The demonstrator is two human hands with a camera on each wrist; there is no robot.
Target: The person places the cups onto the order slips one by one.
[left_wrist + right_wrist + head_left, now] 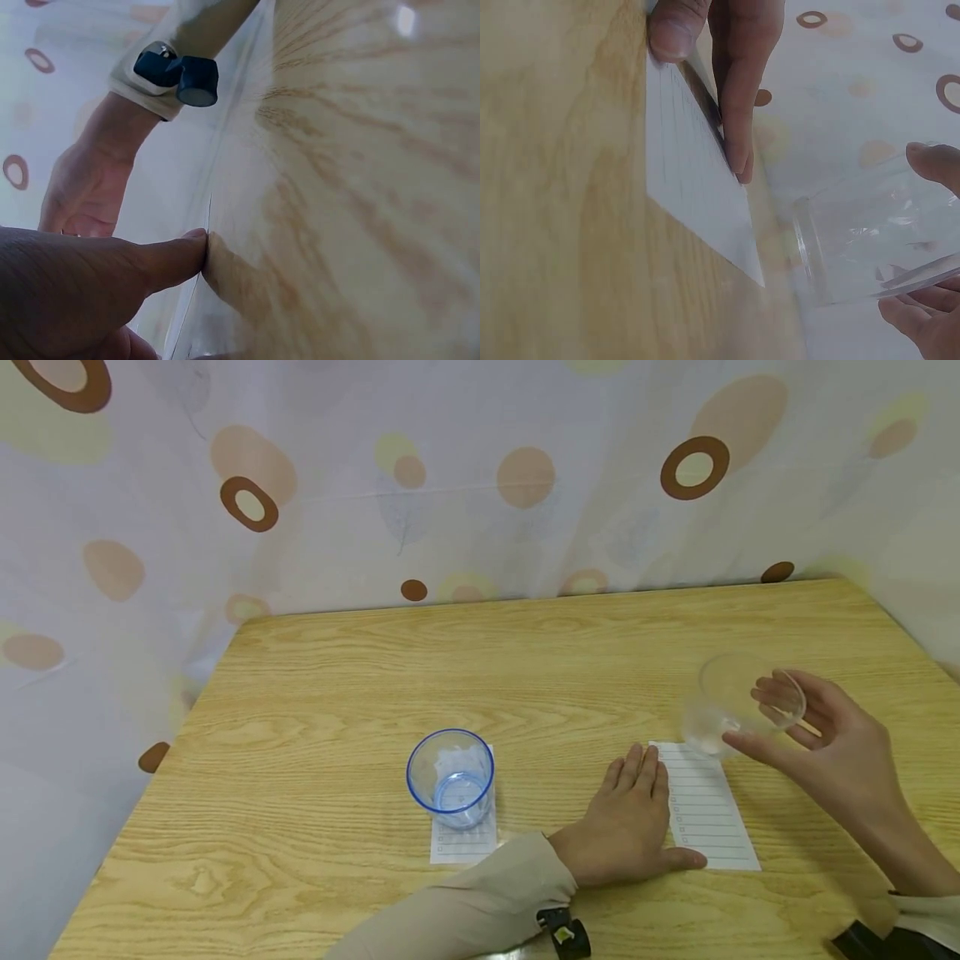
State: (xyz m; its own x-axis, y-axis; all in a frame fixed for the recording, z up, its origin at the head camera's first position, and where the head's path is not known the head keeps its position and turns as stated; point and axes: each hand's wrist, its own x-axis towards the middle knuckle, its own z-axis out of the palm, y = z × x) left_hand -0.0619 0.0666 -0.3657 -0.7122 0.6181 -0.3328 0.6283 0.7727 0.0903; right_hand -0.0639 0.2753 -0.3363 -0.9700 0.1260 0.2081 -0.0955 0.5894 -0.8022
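Observation:
My right hand [847,743] holds a clear glass [738,693], tilted and a little above the table, near the far end of a lined paper slip [712,818]. In the right wrist view the clear glass [870,232] sits between thumb and fingers, its thick base apart from the slip [690,165]. Flat against the table, my left hand [626,827] lies along the slip's left side with fingers straight. The left thumb [671,37] touches the slip's near edge. A blue-rimmed glass [453,785] stands upright on another lined slip [462,847], left of that hand.
The wood-grain table [300,718] reaches back to a patterned curtain [480,535] with brown and peach spots. A black wrist device [567,935] is strapped over the left sleeve [480,893].

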